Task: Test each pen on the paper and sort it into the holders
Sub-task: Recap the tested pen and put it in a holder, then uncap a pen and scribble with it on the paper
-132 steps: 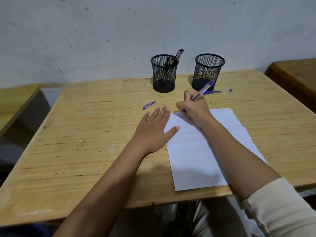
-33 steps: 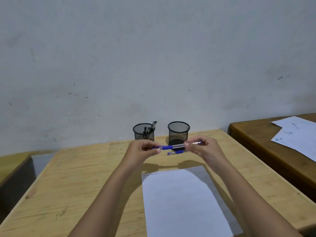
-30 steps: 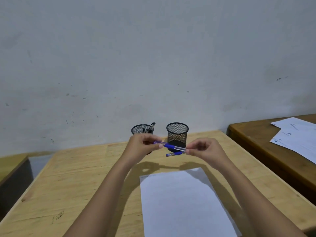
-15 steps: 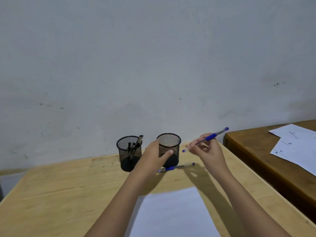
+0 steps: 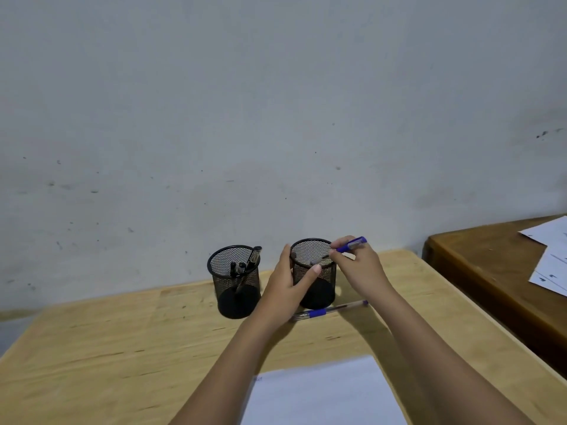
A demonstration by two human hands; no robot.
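Note:
Two black mesh holders stand near the wall. The left holder (image 5: 234, 282) has several dark pens in it. My left hand (image 5: 287, 288) wraps around the side of the right holder (image 5: 313, 271). My right hand (image 5: 357, 266) grips a capped blue pen (image 5: 343, 248) slanted over that holder's rim, its lower end inside the opening. A second blue pen (image 5: 329, 310) lies on the table in front of the right holder. The white paper (image 5: 322, 394) lies at the near edge between my forearms.
The wooden table (image 5: 122, 348) ends against a grey wall. To the right stands a darker wooden desk (image 5: 491, 271) with loose white sheets (image 5: 549, 256).
My right hand has brought the pen down from beside the right holder to its opening. My left hand has closed around that holder. The camera has tilted slightly downward.

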